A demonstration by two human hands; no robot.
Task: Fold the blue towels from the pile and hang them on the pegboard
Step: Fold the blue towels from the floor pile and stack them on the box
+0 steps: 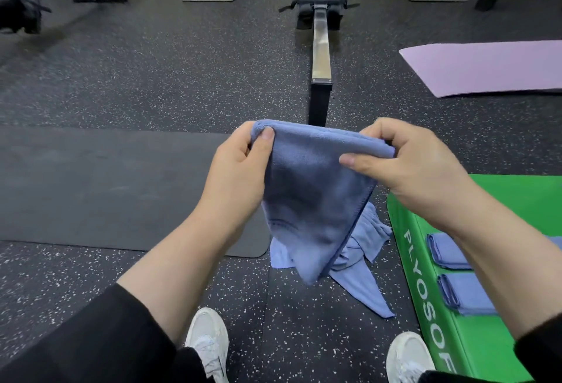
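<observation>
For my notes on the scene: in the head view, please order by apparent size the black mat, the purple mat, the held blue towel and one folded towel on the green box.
1. black mat
2. purple mat, partly cut off and farther away, so unsure
3. held blue towel, nearer the camera
4. folded towel on the green box
</observation>
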